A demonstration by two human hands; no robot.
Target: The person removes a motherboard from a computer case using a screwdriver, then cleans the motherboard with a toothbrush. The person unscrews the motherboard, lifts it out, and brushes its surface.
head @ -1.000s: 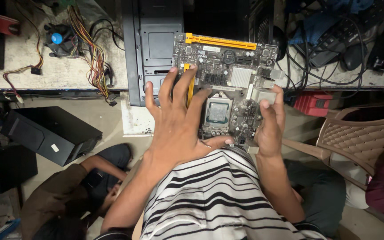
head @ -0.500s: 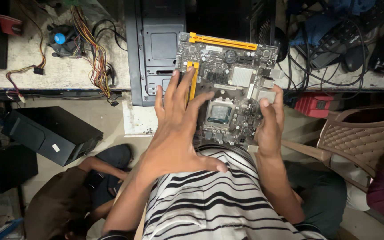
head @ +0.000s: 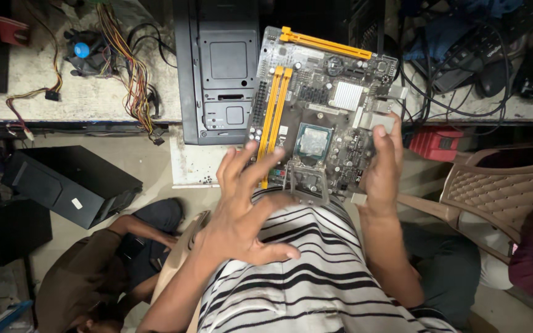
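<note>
The right hand (head: 382, 166) is gripping the motherboard (head: 322, 114) by its edge at about four o'clock, thumb lying over the top face and fingers curled behind. The board is being held up over the striped shirt (head: 316, 271), its yellow slots running toward twelve o'clock and the processor socket (head: 311, 140) sitting near its centre. The left hand (head: 245, 209) is spread wide with nothing in it, fingertips just touching the board's edge at seven o'clock. A black computer case (head: 220, 74) is lying on the bench at ten o'clock, and another person (head: 103, 271) is crouching at eight o'clock
</note>
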